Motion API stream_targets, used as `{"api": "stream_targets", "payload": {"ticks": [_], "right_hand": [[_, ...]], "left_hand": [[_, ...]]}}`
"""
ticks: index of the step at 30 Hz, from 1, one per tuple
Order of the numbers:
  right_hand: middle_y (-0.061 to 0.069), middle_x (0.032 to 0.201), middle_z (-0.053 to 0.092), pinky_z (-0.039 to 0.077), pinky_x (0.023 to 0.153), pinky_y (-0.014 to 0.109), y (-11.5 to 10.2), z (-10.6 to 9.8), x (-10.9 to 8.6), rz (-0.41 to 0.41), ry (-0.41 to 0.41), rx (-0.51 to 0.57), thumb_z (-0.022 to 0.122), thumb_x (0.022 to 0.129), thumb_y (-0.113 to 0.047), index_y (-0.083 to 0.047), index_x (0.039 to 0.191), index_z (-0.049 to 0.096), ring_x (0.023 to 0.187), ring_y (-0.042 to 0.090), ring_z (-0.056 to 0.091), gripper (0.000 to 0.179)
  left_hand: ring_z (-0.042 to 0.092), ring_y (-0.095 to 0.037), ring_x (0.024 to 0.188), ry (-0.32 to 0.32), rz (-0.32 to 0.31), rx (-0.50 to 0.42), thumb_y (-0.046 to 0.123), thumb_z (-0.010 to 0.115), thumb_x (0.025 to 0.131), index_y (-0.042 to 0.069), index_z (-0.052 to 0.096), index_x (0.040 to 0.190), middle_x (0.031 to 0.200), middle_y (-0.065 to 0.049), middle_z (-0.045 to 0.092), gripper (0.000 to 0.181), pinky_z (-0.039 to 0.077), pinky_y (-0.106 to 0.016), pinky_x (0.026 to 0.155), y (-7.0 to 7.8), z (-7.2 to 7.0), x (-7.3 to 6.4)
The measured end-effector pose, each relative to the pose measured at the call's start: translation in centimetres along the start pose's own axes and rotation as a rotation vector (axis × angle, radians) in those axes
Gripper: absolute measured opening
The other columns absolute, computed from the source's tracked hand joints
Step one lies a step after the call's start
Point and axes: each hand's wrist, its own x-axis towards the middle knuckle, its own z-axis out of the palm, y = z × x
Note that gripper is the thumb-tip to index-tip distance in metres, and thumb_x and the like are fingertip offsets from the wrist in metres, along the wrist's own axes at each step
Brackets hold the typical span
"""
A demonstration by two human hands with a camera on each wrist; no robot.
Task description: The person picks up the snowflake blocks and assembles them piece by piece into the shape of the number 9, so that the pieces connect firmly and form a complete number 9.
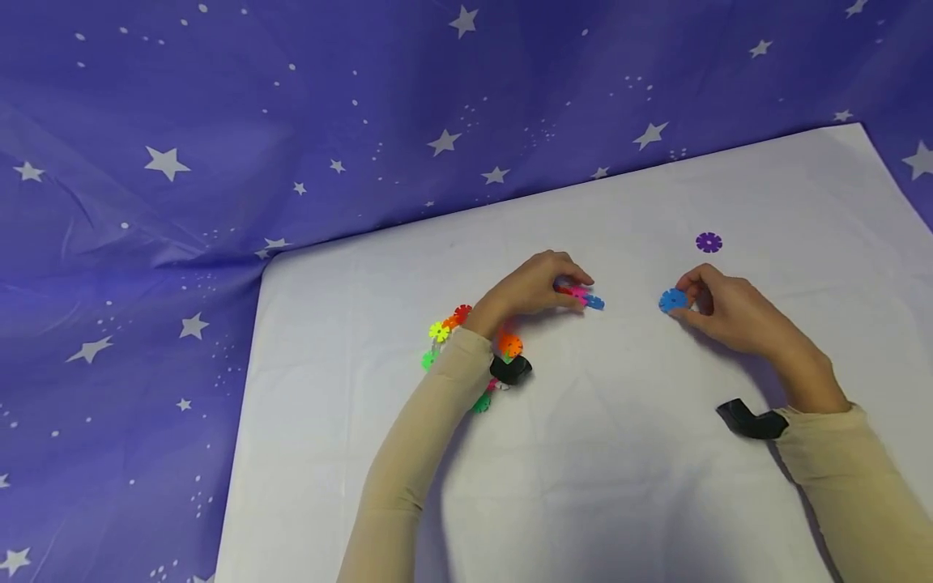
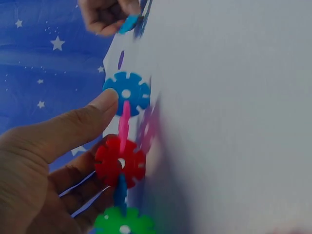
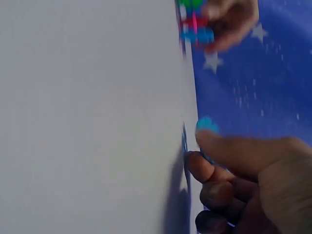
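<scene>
My left hand (image 1: 538,283) grips a chain of notched plastic snowflake discs, its thumb on the end blue disc (image 2: 140,91). A pink disc (image 2: 124,124) seen edge-on joins that one to a red disc (image 2: 107,163); another blue piece and a green disc (image 2: 112,222) follow below. Opposite, my right hand (image 1: 736,312) pinches a single blue disc (image 1: 670,300) between thumb and fingers, apart from the chain. In the right wrist view the thumb covers most of this disc (image 3: 207,123). Beyond the right hand lies a loose purple disc (image 1: 703,245).
More linked discs, among them a yellow disc (image 1: 435,334) and an orange disc (image 1: 514,346), curve under the left forearm, which partly hides them. White cloth (image 1: 583,486) covers the table. A purple star-patterned cloth (image 1: 350,129) hangs behind and to the left.
</scene>
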Motion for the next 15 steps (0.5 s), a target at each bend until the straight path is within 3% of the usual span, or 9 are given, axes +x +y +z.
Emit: {"api": "stream_targets", "payload": {"ticks": [4,9,15], "right_hand": [[0.007,0.080,0.059,0.036,0.055,0.020,-1.7,1.5,0.9,0.024,-0.025,0.178,0.071,0.088,-0.003,0.003,0.114,0.055,0.064,0.006,0.043,0.031],[0.010,0.084,0.066,0.043,0.055,0.021,-3.3,2.9,1.6,0.151,-0.113,0.495,0.064,0.094,-0.006,0.006,0.122,0.051,0.062,0.009,0.054,0.033],[0.006,0.086,0.072,0.043,0.048,0.027,-3.7,3.9,1.8,0.251,-0.172,0.592,0.062,0.096,-0.014,0.005,0.125,0.048,0.048,0.014,0.051,0.038]], "left_hand": [[0.054,-0.014,0.098,0.008,0.045,-0.001,0.026,0.077,0.086,0.015,0.073,0.116,0.110,0.001,0.067,0.033,0.039,-0.019,0.087,0.1,0.6,0.6],[0.055,-0.013,0.093,0.028,0.061,-0.028,0.025,0.077,0.086,0.014,0.076,0.106,0.104,0.001,0.068,0.023,0.041,-0.019,0.084,0.1,1.1,1.0],[0.052,-0.012,0.088,0.042,0.010,-0.049,0.024,0.076,0.086,0.013,0.075,0.098,0.100,0.000,0.066,0.016,0.041,-0.018,0.078,0.3,1.4,1.1]]}}
